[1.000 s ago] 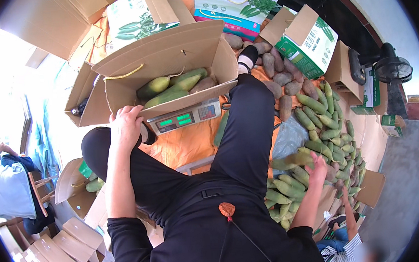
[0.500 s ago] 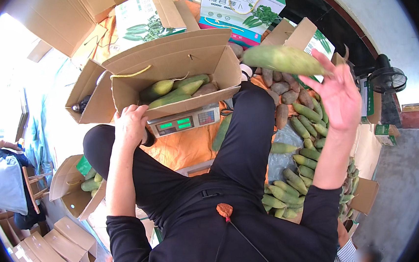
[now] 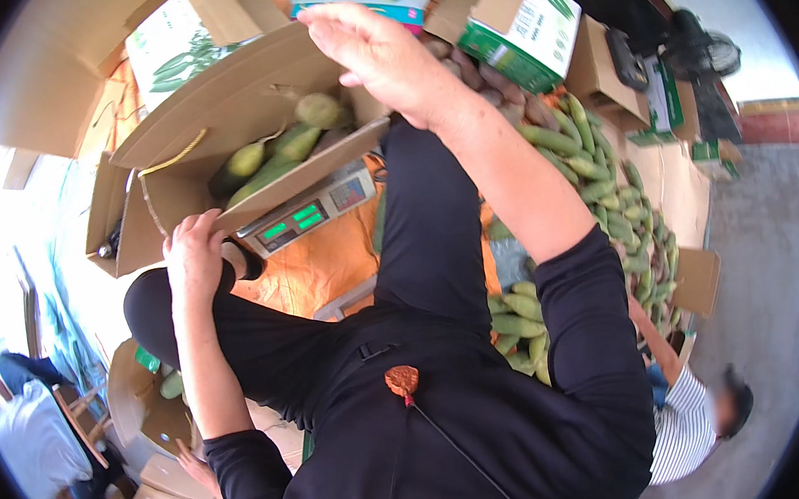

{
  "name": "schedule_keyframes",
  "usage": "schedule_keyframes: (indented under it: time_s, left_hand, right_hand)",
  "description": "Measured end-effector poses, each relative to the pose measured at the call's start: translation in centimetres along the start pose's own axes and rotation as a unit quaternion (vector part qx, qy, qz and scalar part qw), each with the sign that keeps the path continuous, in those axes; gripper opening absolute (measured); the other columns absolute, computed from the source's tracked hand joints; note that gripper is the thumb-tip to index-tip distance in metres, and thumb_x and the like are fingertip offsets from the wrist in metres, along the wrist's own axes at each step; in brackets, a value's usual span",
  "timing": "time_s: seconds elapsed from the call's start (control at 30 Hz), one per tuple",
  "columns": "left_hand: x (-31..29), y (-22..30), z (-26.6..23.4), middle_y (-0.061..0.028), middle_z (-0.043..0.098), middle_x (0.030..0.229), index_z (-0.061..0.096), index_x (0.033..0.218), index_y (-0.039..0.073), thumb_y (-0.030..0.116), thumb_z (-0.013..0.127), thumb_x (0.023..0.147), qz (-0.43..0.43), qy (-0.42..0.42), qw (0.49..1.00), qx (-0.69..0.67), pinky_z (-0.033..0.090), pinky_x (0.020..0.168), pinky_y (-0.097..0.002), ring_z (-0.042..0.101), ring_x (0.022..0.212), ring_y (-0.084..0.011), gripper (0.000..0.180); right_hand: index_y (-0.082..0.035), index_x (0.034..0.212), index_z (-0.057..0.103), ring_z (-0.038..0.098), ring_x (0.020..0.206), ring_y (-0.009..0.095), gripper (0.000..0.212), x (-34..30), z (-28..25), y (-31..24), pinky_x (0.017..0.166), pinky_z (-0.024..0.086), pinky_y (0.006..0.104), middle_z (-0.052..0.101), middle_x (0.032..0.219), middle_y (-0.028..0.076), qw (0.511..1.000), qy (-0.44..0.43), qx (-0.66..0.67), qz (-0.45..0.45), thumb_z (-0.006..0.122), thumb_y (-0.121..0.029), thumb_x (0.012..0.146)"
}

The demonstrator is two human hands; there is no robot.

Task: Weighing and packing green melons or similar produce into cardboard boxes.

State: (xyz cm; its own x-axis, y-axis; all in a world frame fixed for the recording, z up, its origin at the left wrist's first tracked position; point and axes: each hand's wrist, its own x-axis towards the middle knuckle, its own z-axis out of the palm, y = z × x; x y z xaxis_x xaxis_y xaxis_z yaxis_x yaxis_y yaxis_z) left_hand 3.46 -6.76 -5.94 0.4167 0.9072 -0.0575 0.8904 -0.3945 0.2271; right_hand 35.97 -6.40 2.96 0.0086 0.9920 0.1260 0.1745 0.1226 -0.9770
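An open cardboard box point(image 3: 314, 178) sits on a digital scale point(image 3: 307, 212) with a green-lit display. Inside lie several green radishes point(image 3: 297, 143), one paler with its round end toward me point(image 3: 318, 111). My left hand point(image 3: 195, 256) is at the near left corner of the box, its fingers curled over the rim. Above the box's right end, my right hand point(image 3: 384, 58) is stretched out flat and holds nothing. It hides part of the box's far right corner.
Piles of green radishes point(image 3: 627, 217) and brown-red tubers point(image 3: 500, 91) lie to my right. Printed cartons point(image 3: 519, 38) stand at the back. A black fan point(image 3: 698, 48) is at far right. Another person in a striped shirt point(image 3: 681, 424) is at lower right. Empty cartons point(image 3: 170, 497) lie lower left.
My right hand has swung left from over the pile to above the box and let go of the green radish. A paler radish now shows in the box.
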Motion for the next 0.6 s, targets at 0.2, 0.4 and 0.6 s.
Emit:
schedule_keyframes:
  time_s: [0.2,0.4,0.6]
  left_hand:
    - [0.2,0.0,0.1,-0.0111,0.064,0.106,0.065,0.113,0.009,0.009,0.063,0.082,-0.004,-0.025,0.999,-0.032,0.042,0.094,-0.0435,0.058,0.106,-0.0298,0.031]
    - [0.1,0.0,0.4,-0.0143,0.065,0.105,0.064,0.112,0.005,0.007,0.063,0.081,0.012,-0.001,1.0,-0.028,0.047,0.089,-0.0422,0.061,0.101,-0.0331,0.031]
    - [0.6,0.8,0.6,-0.0153,0.064,0.108,0.063,0.114,0.005,0.004,0.062,0.081,0.006,-0.01,1.0,-0.025,0.047,0.089,-0.0409,0.06,0.102,-0.0334,0.033]
  right_hand:
    - [-0.009,0.121,0.06,0.059,0.106,0.014,0.032,-5.9,-9.1,4.1,0.086,0.048,0.0297,0.065,0.116,0.007,0.987,0.12,-0.036,0.104,0.056,-0.028,0.096]
    - [-0.012,0.116,0.061,0.06,0.096,0.014,0.027,-19.0,-14.7,16.9,0.079,0.048,0.0333,0.065,0.107,0.002,0.898,0.278,-0.006,0.342,0.057,-0.026,0.094]
    - [-0.016,0.112,0.059,0.055,0.084,0.018,0.025,-32.7,-11.9,30.2,0.073,0.048,0.0427,0.059,0.097,0.001,0.714,0.442,0.049,0.54,0.064,-0.021,0.088]
